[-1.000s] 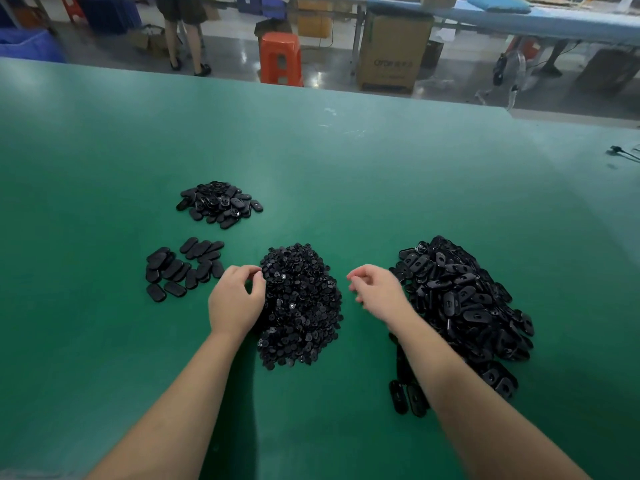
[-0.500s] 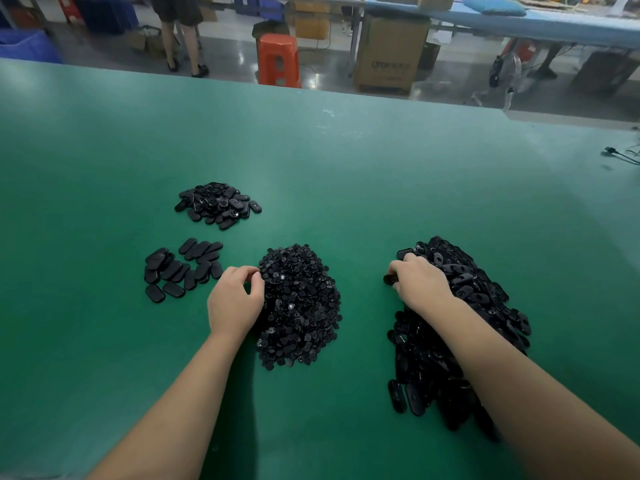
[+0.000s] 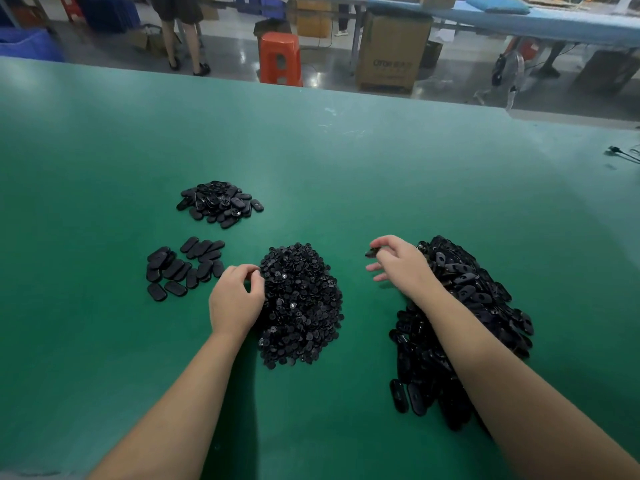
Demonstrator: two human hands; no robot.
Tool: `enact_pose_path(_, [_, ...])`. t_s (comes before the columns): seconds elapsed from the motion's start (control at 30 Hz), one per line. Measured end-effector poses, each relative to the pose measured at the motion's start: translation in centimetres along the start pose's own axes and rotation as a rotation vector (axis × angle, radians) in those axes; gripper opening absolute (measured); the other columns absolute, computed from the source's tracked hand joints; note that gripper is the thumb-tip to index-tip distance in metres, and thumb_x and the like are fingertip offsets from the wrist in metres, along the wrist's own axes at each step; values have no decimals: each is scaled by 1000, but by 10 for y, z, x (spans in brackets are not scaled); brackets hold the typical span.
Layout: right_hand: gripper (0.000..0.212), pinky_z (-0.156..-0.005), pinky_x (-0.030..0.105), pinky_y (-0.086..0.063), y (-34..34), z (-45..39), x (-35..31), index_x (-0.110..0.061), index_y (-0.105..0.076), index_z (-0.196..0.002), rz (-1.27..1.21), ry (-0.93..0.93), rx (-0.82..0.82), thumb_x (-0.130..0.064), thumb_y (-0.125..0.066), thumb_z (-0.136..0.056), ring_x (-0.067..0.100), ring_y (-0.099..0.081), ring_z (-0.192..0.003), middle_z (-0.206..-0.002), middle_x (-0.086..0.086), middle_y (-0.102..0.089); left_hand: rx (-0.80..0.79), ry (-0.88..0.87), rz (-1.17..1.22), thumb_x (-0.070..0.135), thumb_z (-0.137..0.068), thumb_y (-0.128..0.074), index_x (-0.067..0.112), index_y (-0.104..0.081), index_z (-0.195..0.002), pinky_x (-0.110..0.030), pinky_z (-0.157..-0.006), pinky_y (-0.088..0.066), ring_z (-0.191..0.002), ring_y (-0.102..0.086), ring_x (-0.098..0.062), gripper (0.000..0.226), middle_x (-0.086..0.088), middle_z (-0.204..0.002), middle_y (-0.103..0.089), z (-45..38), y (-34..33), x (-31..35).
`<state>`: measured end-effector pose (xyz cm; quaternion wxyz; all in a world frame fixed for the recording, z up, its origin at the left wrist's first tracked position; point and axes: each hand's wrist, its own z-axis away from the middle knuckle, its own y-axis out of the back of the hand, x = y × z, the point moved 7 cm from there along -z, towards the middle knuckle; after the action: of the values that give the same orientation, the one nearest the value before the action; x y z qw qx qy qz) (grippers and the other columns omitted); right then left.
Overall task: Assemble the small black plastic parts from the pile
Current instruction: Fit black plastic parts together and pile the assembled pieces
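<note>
The right hand (image 3: 403, 268), right of centre in the frame, pinches 1 small oval black part (image 3: 372, 252) between thumb and forefinger, its other fingers loosely spread. The left hand (image 3: 237, 299), lower centre, curls its fingertips at the edge of the pile of tiny round pieces (image 3: 301, 306); whether it holds 1 cannot be told. A clean join likely needs the oval turned recess-up before mating. Ovals heap at the right (image 3: 478, 306); flat rows (image 3: 183, 268) and a small heap (image 3: 220, 204) lie left on the green table (image 3: 381, 174).

Left hand (image 3: 236, 301) fingertips curled under — any held part hidden, right forearm (image 3: 491, 358) covering the oval-shell pile (image 3: 485, 299).
</note>
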<state>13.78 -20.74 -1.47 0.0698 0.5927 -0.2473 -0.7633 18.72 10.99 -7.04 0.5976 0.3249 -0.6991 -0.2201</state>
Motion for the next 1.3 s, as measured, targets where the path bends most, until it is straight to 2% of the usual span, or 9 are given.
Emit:
enact_pose_path(0.07, [19, -66, 33, -62, -10, 3, 0, -16, -62, -103, -195, -29, 23, -10, -45, -99, 13, -75, -80, -106, 6, -71, -3, -1, -2, 26, -98, -55, 21, -72, -106, -29, -66, -40, -75, -56, -10, 19, 10, -93, -62, 0, 0, 0])
enact_pose_path(0.17, [14, -56, 22, -55, -19, 10, 9, -18, -59, -104, -317, -39, 165, -6, -53, -100, 11, -71, -66, -97, 8, -76, -10, -4, -7, 27, -98, -55, 22, -72, -106, -29, -65, -40, -74, -56, -9, 19, 10, -93, -62, 0, 0, 0])
enact_pose_path(0.27, [44, -64, 23, -58, -38, 19, 25, -34, -48, -131, -433, -84, 244, -4, -56, -100, 11, -71, -67, -90, 0, -78, -16, -15, -22, 28, -98, -55, 24, -72, -104, -26, -60, -38, -72, -54, -2, 19, 12, -90, -60, 0, 0, 1])
enact_pose_path(0.33, [45, -71, 28, -61, -52, 23, 33, -25, -49, -141, -533, -130, 266, -4, -54, -101, 15, -74, -71, -90, 1, -77, -23, -25, -33, 28, -98, -55, 25, -72, -104, -22, -58, -36, -72, -53, 1, 18, 13, -90, -60, 0, -1, 1])
enact_pose_path(0.4, [32, -71, 29, -62, -61, 26, 40, -15, -53, -132, -587, -157, 296, -4, -52, -102, 17, -75, -73, -94, 4, -76, -23, -31, -42, 28, -98, -55, 26, -72, -104, -21, -57, -35, -71, -52, 2, 18, 15, -89, -59, 1, -1, 2])
enact_pose_path(0.47, [24, -74, 33, -62, -64, 30, 44, -14, -51, -127, -560, -149, 321, -7, -49, -104, 17, -76, -74, -96, 4, -75, -22, -31, -46, 28, -98, -55, 26, -72, -104, -20, -57, -34, -71, -52, 4, 18, 16, -88, -57, 1, -1, 3])
enact_pose_path(0.63, [18, -78, 43, -62, -67, 35, 43, -34, -47, -104, -419, -71, 343, -16, -44, -106, 15, -75, -71, -80, -8, -76, -30, -41, -63, 31, -98, -55, 28, -72, -105, -22, -55, -35, -71, -53, 4, 18, 15, -90, -60, 0, -2, 2])
enact_pose_path(0.93, [15, -73, 50, -62, -67, 40, 45, -28, -48, -104, -452, -39, 340, -16, -39, -107, 22, -75, -68, -89, 7, -73, -77, -104, -170, 41, -93, -64, 30, -73, -105, -22, -51, -36, -60, -52, 0, 18, 16, -93, -59, 3, -4, 8])
enact_pose_path(1.3, [19, -74, 51, -60, -69, 40, 43, -34, -48, -99, -351, -10, 333, -17, -43, -105, 19, -71, -62, -75, -6, -72, -81, -93, -171, 34, -95, -63, 29, -73, -96, -24, -51, -43, -61, -54, -2, 12, 17, -92, -59, 2, -4, 5])
